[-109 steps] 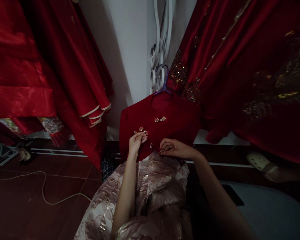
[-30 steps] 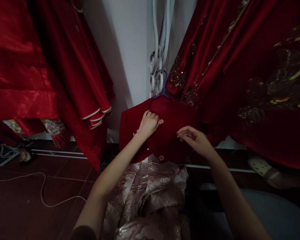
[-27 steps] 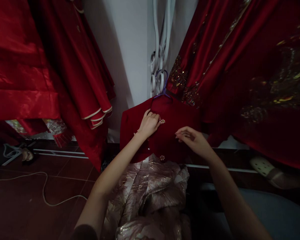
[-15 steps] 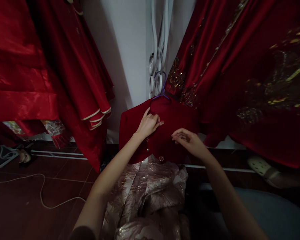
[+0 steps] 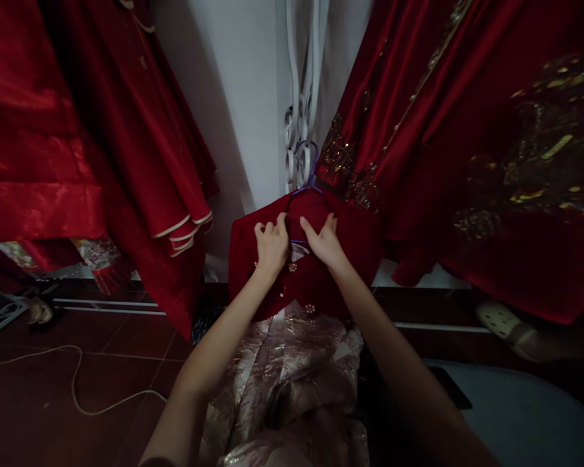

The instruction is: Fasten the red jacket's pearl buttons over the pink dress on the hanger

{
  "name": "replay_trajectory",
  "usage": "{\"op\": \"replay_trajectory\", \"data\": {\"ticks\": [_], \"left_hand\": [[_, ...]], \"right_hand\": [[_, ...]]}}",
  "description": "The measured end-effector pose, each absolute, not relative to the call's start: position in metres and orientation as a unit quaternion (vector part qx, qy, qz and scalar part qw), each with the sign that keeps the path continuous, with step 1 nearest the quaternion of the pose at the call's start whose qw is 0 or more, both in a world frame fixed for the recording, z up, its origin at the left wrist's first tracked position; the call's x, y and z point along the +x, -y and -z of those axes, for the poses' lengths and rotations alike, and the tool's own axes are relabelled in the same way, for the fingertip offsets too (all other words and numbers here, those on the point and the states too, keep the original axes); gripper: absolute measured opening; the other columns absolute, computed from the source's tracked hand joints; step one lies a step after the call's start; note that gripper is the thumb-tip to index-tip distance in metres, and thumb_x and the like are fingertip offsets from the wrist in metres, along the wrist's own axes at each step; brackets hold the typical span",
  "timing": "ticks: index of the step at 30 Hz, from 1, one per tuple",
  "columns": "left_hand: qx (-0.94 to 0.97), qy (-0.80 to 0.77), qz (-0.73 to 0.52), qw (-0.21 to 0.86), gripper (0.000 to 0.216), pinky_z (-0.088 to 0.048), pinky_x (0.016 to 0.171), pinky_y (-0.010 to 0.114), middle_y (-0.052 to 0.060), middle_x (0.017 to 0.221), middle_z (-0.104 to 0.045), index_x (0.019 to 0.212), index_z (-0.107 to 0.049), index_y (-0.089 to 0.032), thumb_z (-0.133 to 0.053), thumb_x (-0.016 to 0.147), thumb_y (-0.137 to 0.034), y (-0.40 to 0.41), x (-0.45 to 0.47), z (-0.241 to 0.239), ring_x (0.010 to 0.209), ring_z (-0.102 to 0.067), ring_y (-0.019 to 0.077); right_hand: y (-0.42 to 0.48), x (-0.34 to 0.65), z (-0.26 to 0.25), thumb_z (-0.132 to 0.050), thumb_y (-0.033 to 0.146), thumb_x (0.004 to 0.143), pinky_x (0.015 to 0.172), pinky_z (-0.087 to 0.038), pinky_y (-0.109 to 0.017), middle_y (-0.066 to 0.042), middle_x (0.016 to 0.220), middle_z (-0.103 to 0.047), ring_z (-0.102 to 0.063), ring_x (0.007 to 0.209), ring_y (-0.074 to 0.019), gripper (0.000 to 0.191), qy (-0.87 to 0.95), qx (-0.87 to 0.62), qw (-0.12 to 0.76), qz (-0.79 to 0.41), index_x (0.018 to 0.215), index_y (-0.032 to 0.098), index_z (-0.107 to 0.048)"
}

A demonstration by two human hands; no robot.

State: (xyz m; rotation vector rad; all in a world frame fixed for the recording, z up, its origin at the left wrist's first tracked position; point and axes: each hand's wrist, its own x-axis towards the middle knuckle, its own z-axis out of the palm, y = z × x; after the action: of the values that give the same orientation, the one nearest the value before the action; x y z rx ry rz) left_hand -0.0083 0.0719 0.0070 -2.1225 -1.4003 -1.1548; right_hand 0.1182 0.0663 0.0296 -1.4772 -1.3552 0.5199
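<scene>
A dark red jacket (image 5: 246,259) with flower-shaped beaded buttons hangs on a purple hanger (image 5: 314,170). My left hand (image 5: 272,248) has bent fingers closed on the jacket's front, on the left side of its opening. Opposite it, my right hand (image 5: 327,246) grips the other front edge, thumb toward the middle. Between the hands the opening is parted, and the hanger's lower bar and a bit of pale cloth show. Some fingertips are hidden in the fabric. Below the jacket hangs shiny pinkish-gold brocade cloth (image 5: 302,363).
Red satin garments (image 5: 34,143) hang at left, and red sequined ones (image 5: 530,259) at right. White scrolled metalwork (image 5: 292,123) stands by the wall. A pale cable (image 5: 78,383) lies on the tiled floor. A clog (image 5: 501,321) and a pale rounded surface (image 5: 525,408) are at lower right.
My left hand has let go of a button and shifted slightly left. My right hand has moved up and left onto the jacket's front. The front is now parted at the neck.
</scene>
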Motion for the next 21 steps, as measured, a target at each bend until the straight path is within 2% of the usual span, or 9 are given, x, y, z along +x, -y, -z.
{"op": "replay_trajectory", "data": {"ticks": [2, 4, 6, 9, 12, 15, 18, 21], "left_hand": [[-0.701, 0.561, 0.399, 0.187, 0.050, -0.030, 0.094, 0.047, 0.015, 0.102, -0.058, 0.134, -0.031, -0.013, -0.031, 0.084, -0.011, -0.072, -0.018, -0.007, 0.097, -0.050, 0.0253], [-0.657, 0.624, 0.381, 0.184, 0.055, -0.033, 0.093, 0.046, 0.017, 0.113, -0.051, 0.137, -0.025, -0.015, -0.037, 0.084, -0.016, -0.073, -0.027, -0.008, 0.104, -0.047, 0.0272], [-0.631, 0.657, 0.381, 0.161, 0.060, -0.035, 0.093, 0.044, 0.019, 0.124, -0.040, 0.137, -0.023, -0.015, -0.045, 0.082, -0.023, -0.076, -0.035, -0.009, 0.112, -0.043, 0.0297], [-0.635, 0.643, 0.417, 0.095, 0.063, -0.039, 0.091, 0.040, 0.019, 0.129, -0.032, 0.134, -0.027, -0.015, -0.052, 0.076, -0.022, -0.087, -0.050, -0.008, 0.114, -0.044, 0.0299], [-0.628, 0.633, 0.452, 0.024, 0.056, -0.044, 0.084, 0.035, 0.015, 0.122, -0.043, 0.127, -0.036, -0.021, -0.051, 0.073, -0.013, -0.100, -0.074, -0.007, 0.101, -0.055, 0.0250], [-0.611, 0.642, 0.462, -0.041, 0.039, -0.045, 0.078, 0.033, 0.007, 0.102, -0.060, 0.112, -0.050, -0.025, -0.047, 0.075, -0.013, -0.113, -0.099, -0.008, 0.089, -0.060, 0.0221], [-0.607, 0.632, 0.469, -0.110, 0.024, -0.046, 0.074, 0.031, 0.005, 0.087, -0.065, 0.095, -0.059, -0.021, -0.047, 0.075, -0.017, -0.122, -0.118, -0.013, 0.082, -0.061, 0.0205], [-0.593, 0.611, 0.474, -0.226, 0.018, -0.048, 0.067, 0.029, 0.005, 0.077, -0.066, 0.085, -0.063, -0.014, -0.049, 0.074, -0.020, -0.126, -0.128, -0.019, 0.074, -0.062, 0.0192]], "right_hand": [[-0.070, 0.124, -0.021, -0.047, 0.066, 0.072, 0.105, -0.015, -0.055, -0.030, 0.140, -0.019, -0.010, 0.134, -0.0392, 0.095, 0.534, -0.674, 0.491, -0.140, 0.135, 0.001, -0.018], [-0.074, 0.137, -0.012, -0.047, 0.062, 0.075, 0.100, -0.023, -0.056, -0.034, 0.129, -0.033, -0.027, 0.126, -0.0417, 0.084, 0.508, -0.719, 0.469, -0.072, 0.127, -0.002, -0.029], [-0.078, 0.153, -0.007, -0.046, 0.058, 0.078, 0.095, -0.030, -0.053, -0.033, 0.117, -0.046, -0.040, 0.117, -0.0401, 0.071, 0.496, -0.747, 0.443, -0.017, 0.116, -0.003, -0.039], [-0.084, 0.180, -0.007, -0.042, 0.056, 0.081, 0.091, -0.035, -0.049, -0.030, 0.108, -0.053, -0.048, 0.109, -0.0377, 0.064, 0.505, -0.756, 0.415, 0.033, 0.107, -0.002, -0.047], [-0.085, 0.206, -0.012, -0.034, 0.057, 0.085, 0.087, -0.038, -0.046, -0.028, 0.102, -0.057, -0.053, 0.102, -0.0359, 0.063, 0.511, -0.761, 0.398, 0.028, 0.104, 0.000, -0.053], [-0.082, 0.227, -0.015, -0.027, 0.059, 0.086, 0.084, -0.040, -0.043, -0.027, 0.099, -0.059, -0.056, 0.098, -0.0344, 0.066, 0.516, -0.769, 0.378, -0.001, 0.104, 0.002, -0.056], [-0.079, 0.243, -0.018, -0.026, 0.059, 0.086, 0.083, -0.039, -0.041, -0.026, 0.099, -0.060, -0.057, 0.097, -0.0323, 0.066, 0.539, -0.762, 0.360, -0.007, 0.103, 0.004, -0.059], [-0.079, 0.260, -0.028, -0.029, 0.052, 0.089, 0.080, -0.039, -0.035, -0.020, 0.093, -0.064, -0.058, 0.091, -0.0274, 0.058, 0.603, -0.723, 0.337, -0.009, 0.093, 0.006, -0.064]]}}
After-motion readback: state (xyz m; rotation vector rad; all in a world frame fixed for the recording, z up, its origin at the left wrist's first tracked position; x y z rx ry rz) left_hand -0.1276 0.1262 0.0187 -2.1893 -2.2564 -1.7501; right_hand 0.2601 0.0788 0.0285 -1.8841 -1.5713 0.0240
